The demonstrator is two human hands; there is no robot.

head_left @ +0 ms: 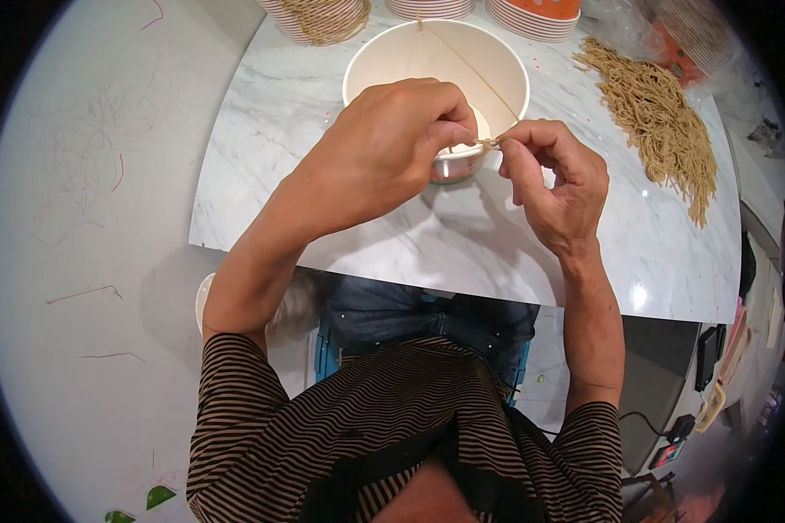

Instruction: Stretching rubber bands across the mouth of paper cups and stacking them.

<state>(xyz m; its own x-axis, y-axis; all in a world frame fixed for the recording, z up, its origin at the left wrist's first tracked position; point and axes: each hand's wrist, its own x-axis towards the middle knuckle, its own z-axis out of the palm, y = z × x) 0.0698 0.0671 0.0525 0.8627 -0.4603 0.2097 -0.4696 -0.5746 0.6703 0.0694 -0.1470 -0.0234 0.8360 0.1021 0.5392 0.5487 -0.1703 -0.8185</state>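
Above the near side of a large white tub (359, 65), my two hands nearly meet. My left hand (388, 139) is closed, thumb and forefinger pinching a short end of tan cord. Opposite it, my right hand (556, 179) pinches the tan cord (469, 65) close to a small knot or loop between the fingertips. From there the cord runs taut up across the tub to its far rim. Beneath my fingers stands a small bowl-like container (455, 167) with a clear or shiny side; its contents are mostly hidden by my left hand.
A pile of tan cords (650, 118) lies on the marble-patterned table (654, 248) at the right. Stacked paper bowls (541, 24) line the far side, and cords fill the far-left bowl stack (323, 22). Clear plastic bags (624, 24) lie at the back right.
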